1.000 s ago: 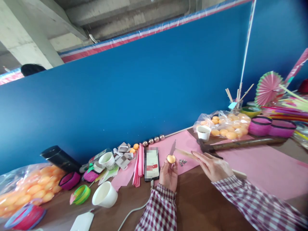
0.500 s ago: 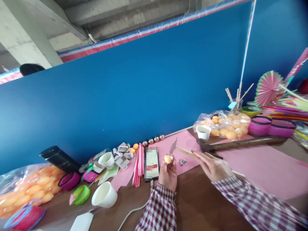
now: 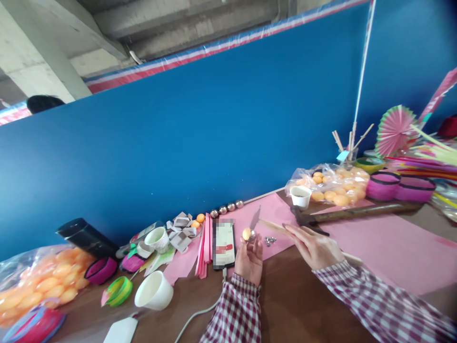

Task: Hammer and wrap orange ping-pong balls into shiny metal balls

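My left hand (image 3: 250,262) is closed around an orange ball (image 3: 246,234), holding it up between the fingertips. The ball's right side looks dark and shiny; I cannot make out whether that is part of it. My right hand (image 3: 313,245) grips the long wooden handle of a knife (image 3: 255,218) with a pointed, triangular metal blade. Its blade is just above and behind the ball, and the handle's far end shows past my wrist. Beside the left fingers, small shiny metal bits (image 3: 270,240) lie on pink paper (image 3: 282,209).
A phone (image 3: 224,244) lies left of my left hand, with a white cable (image 3: 198,312). Behind stand shiny balls (image 3: 231,207) in a row. A hammer (image 3: 367,212) rests at right near a bag of orange balls (image 3: 341,197). Paper cups (image 3: 154,290) stand at left. A blue panel (image 3: 214,133) borders the table.
The ball has turned slightly in my left hand, and its shiny side looks brighter. My right hand stays in nearly the same place with the knife. The view has shifted slightly.
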### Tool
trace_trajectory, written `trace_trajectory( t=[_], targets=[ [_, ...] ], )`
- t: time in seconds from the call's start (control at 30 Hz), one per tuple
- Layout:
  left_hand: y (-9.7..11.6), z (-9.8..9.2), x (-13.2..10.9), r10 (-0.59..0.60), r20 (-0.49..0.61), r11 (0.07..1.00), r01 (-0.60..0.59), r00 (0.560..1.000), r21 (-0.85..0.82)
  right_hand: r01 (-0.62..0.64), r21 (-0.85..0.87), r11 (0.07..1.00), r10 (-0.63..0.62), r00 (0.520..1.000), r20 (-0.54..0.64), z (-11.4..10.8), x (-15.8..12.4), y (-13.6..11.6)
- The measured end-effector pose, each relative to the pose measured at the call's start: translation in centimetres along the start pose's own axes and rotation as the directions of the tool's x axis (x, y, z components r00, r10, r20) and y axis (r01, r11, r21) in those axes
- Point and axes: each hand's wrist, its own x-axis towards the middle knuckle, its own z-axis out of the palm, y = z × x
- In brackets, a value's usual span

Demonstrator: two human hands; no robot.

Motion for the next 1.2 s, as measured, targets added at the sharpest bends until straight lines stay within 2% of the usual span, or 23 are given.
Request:
trace_trajectory(
  t=[0.23, 0.43, 0.7, 0.87, 1.03, 1.2],
  targets=[
    [-0.04, -0.33, 0.21, 0.018, 0.025, 1.0, -0.018, 1.0, -0.013, 0.019, 0.001, 1.0, -0.019, 1.0, 0.008, -0.03, 0.04, -0.07],
    [-0.15, -0.55, 0.14, 0.067, 0.094, 0.998, -0.068, 0.993, 0.002, -0.018, 0.019, 1.0, 0.019, 0.999, -0.026, -0.09, 0.19, 0.48],
    [-0.31, -0.56, 0.28, 0.098, 0.086, 0.993, -0.103, 0.991, 0.051, -0.027, -0.011, 1.0, 0.026, 0.999, -0.022, -0.32, 0.31, 0.6],
    [-0.35, -0.16, -0.13, 0.077, 0.098, 0.993, -0.084, 0.992, 0.078, -0.026, -0.029, 0.999, 0.027, 0.999, 0.035, -0.31, 0.24, 0.39],
    [-0.39, -0.13, -0.32, 0.049, 0.135, 0.996, -0.058, 0.99, 0.067, -0.065, -0.017, 0.998, 0.065, 0.998, 0.02, -0.23, 0.25, 0.42],
    [-0.36, 0.0, -0.37, 0.034, 0.134, 0.999, -0.036, 0.99, 0.014, -0.021, -0.02, 1.0, 0.022, 0.999, 0.047, -0.15, 0.26, 0.42]
  ],
)
